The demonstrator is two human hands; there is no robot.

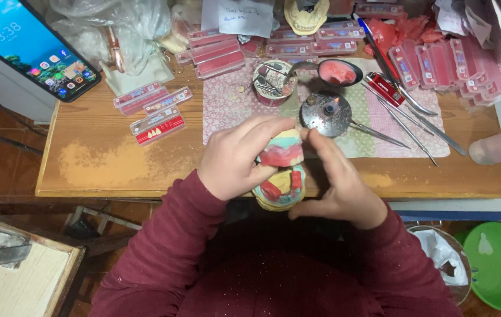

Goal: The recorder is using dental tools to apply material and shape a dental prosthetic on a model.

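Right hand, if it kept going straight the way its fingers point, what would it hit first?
The right hand points up and away; past the dental model it holds, it would probably first meet the round metal dish, though depth is unclear.

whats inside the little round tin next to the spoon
The round tin holds a few thin metal tools, leaning against its rim. Whatever lies beneath them, at the bottom, is hidden by the tools and the tin's wall.

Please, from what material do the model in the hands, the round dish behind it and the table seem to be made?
The model, held between left hand and right hand, looks like matt yellowish plaster with pink and red wax, judging by its dull, soft-edged blocks. The round dish seems to be metal: grey, with a dull shine. The table appears to be varnished wood, since brown grain shows.
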